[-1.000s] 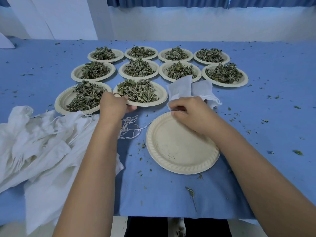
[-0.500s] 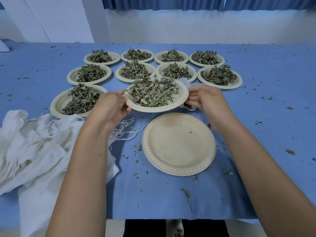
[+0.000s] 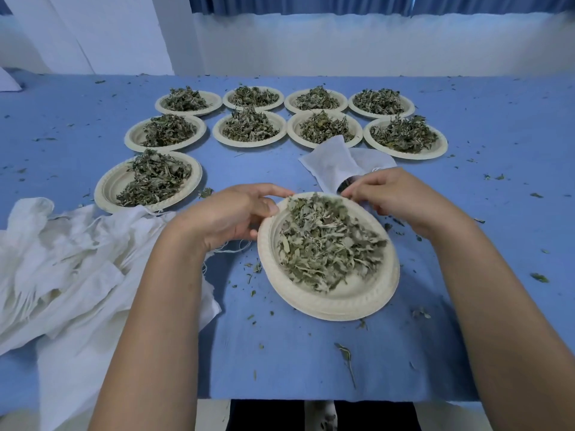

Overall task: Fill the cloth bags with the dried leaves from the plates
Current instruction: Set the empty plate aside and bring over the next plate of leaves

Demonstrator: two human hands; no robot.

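Gripping the near-left rim of a paper plate (image 3: 342, 301), the left hand (image 3: 230, 214) lays its thumb over the edge with the fingers curled beneath; the plate carries a heap of dried leaves (image 3: 323, 241) and lies between the two hands. A second plate rim (image 3: 336, 316) shows under its near edge. The right hand (image 3: 398, 197) meets the far-right rim with curled fingers, just where the mouth of a white cloth bag (image 3: 333, 163) lies; whether it pinches rim or bag cannot be told. The bag extends away beyond the right hand. Outside the left forearm lies a heap of white cloth bags (image 3: 68, 262). Beyond the left hand stands one loaded plate (image 3: 107, 189), and farther off, eight more loaded plates (image 3: 249, 143) in two rows. Leaf fragments scatter the blue table cover (image 3: 295, 353)
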